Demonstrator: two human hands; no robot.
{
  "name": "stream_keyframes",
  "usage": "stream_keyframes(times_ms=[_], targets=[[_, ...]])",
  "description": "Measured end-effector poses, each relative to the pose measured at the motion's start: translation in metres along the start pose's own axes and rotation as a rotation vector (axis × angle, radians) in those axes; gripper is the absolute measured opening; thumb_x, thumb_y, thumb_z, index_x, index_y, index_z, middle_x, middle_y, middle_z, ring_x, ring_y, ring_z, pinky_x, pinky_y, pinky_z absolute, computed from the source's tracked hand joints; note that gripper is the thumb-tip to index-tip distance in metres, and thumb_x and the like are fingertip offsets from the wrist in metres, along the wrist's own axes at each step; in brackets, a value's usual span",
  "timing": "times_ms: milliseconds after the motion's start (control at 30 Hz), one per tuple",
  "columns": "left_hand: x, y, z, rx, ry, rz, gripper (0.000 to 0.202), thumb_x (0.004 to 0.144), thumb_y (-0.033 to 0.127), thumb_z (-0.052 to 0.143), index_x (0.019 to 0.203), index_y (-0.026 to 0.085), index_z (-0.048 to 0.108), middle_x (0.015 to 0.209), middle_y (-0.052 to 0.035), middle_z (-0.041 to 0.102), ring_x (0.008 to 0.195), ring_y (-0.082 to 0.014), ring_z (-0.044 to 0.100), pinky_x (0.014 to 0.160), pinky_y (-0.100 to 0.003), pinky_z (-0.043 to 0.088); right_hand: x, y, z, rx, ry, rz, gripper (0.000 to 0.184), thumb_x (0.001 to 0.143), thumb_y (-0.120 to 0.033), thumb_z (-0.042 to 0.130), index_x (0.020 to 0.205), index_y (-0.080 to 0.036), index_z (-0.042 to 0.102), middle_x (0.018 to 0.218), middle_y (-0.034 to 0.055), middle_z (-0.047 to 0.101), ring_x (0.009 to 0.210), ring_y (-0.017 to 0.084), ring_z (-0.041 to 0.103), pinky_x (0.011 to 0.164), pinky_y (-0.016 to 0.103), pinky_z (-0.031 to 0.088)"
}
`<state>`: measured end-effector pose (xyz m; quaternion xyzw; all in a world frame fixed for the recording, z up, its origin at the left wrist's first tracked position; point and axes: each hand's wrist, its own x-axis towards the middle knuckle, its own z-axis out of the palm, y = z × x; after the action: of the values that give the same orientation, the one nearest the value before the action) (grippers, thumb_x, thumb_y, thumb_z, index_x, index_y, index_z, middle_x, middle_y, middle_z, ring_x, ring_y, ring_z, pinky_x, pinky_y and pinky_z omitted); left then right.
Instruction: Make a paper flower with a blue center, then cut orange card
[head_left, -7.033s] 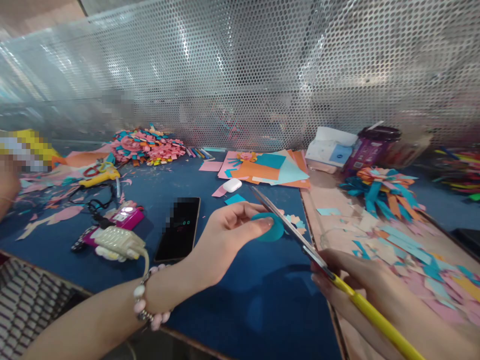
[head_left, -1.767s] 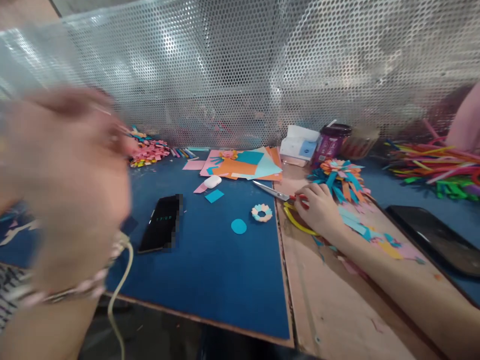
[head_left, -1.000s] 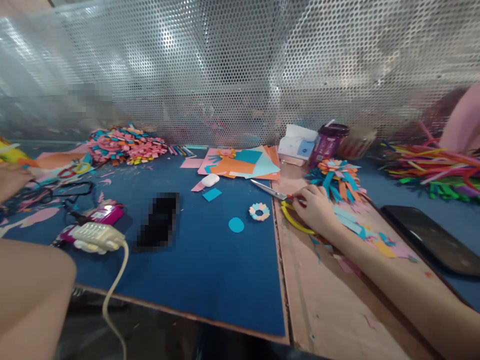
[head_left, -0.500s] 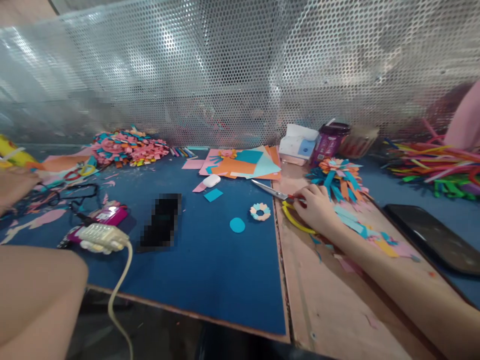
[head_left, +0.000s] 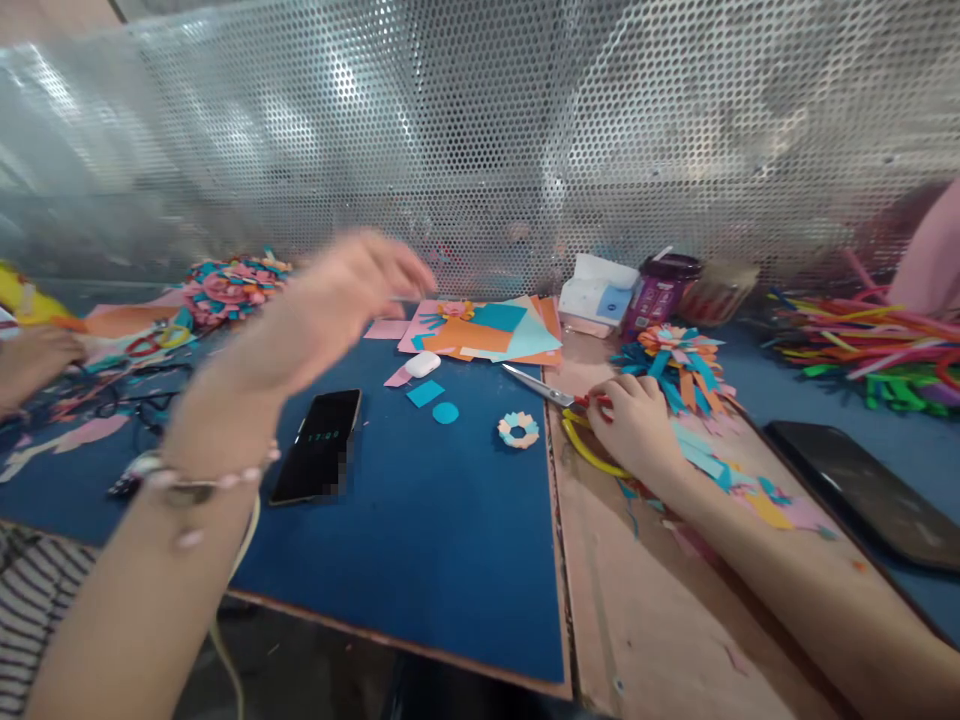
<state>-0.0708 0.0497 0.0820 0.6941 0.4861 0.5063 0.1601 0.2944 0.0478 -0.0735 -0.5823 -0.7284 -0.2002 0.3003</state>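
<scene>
Currently, the right hand [head_left: 634, 420] holds scissors [head_left: 556, 394].

An upright panel [head_left: 480, 150] stands along the back edge of the table [head_left: 420, 580]. Toward the back right corner is a stack of paper sheets [head_left: 451, 335], a paper flower [head_left: 456, 311] on top. In front of it lie a small case [head_left: 423, 365], a paper square [head_left: 424, 393] and, just in front of the square to its right, a paper disc [head_left: 445, 413]. A phone [head_left: 319, 445] lies to their left, nearer the front edge. A paper ring [head_left: 531, 431] is near the right edge, which scissors [head_left: 551, 392] cross, handles under the right hand [head_left: 634, 420].
</scene>
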Motion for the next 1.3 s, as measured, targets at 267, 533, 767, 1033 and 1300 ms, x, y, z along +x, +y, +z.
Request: stream_keyframes(times_ms=[267, 533, 767, 1033, 1300], targets=[[-0.037, -0.065, 0.072, 0.63, -0.784, 0.129, 0.048, 0.085, 0.047, 0.066, 0.129, 0.029, 0.061, 0.142, -0.0038, 0.056, 0.134, -0.0323, 0.042, 0.106, -0.047, 0.031, -0.002, -0.035, -0.02, 0.097, 0.014, -0.215, 0.02, 0.091, -0.019, 0.052, 0.095, -0.011, 0.07, 0.095, 0.0116, 0.066, 0.092, 0.027, 0.049, 0.083, 0.041, 0.042], [-0.041, -0.078, 0.065, 0.716, -0.683, 0.048, 0.037, 0.087, 0.046, 0.064, 0.121, 0.032, 0.068, 0.133, -0.0014, 0.064, 0.128, -0.0336, 0.046, 0.099, -0.046, 0.029, -0.003, -0.073, -0.009, 0.203, -0.134, -0.091, 0.029, 0.096, -0.034, 0.052, 0.104, -0.016, 0.074, 0.106, 0.0103, 0.066, 0.1, 0.029, 0.05, 0.085, 0.044, 0.043], [-0.046, -0.101, 0.075, 0.668, -0.589, 0.172, 0.027, 0.088, 0.043, 0.064, 0.111, 0.033, 0.074, 0.129, -0.0023, 0.066, 0.126, -0.0327, 0.049, 0.095, -0.045, 0.03, 0.004, -0.077, 0.004, 0.343, -0.217, 0.002, 0.014, 0.088, -0.022, 0.062, 0.083, -0.017, 0.074, 0.098, 0.0078, 0.067, 0.097, 0.028, 0.05, 0.087, 0.045, 0.042], [-0.039, -0.103, 0.077, 0.616, -0.65, 0.324, 0.022, 0.092, 0.034, 0.06, 0.106, 0.025, 0.074, 0.116, -0.0043, 0.073, 0.115, -0.0281, 0.058, 0.097, -0.045, 0.036, 0.03, -0.094, -0.015, 0.866, -0.415, 0.336, 0.012, 0.087, -0.021, 0.058, 0.082, -0.018, 0.068, 0.081, 0.0019, 0.068, 0.077, 0.018, 0.06, 0.069, 0.031, 0.047], [-0.042, -0.097, 0.081, 0.514, -0.659, 0.307, 0.024, 0.09, 0.014, 0.054, 0.111, 0.017, 0.065, 0.109, -0.0091, 0.07, 0.105, -0.0252, 0.062, 0.093, -0.042, 0.047, 0.023, -0.107, -0.001, 1.121, -0.306, 0.496, 0.019, 0.09, -0.037, 0.057, 0.092, -0.019, 0.065, 0.086, 0.0016, 0.067, 0.076, 0.016, 0.06, 0.067, 0.028, 0.047]])
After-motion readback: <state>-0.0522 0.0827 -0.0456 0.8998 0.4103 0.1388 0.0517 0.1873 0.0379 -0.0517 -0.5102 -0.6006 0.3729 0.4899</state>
